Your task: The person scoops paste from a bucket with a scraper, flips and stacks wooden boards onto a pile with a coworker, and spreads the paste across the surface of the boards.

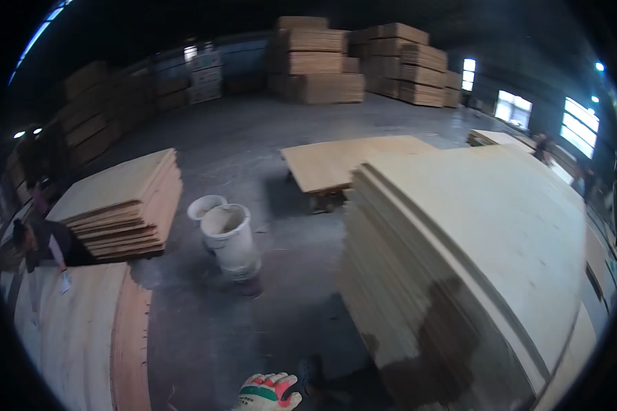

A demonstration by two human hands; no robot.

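Observation:
My left hand (267,393), in a white work glove with a green band and red patches, shows at the bottom edge. Its fingers are loosely curved, the thumb stands apart, and I see nothing held in it. Bare grey floor lies around it. To its right rises a tall stack of plywood sheets (487,198), with a shadow falling on its side. A lower stack of wooden sheets (82,322) is to the left. My right hand is out of view.
A white bucket (233,236) with a second white bucket (200,204) behind it stands mid-floor. Beyond are a low plywood-topped platform (356,159) and a tilted sheet stack (120,195). A person (48,243) leans over the left stack; another person (543,147) is far right.

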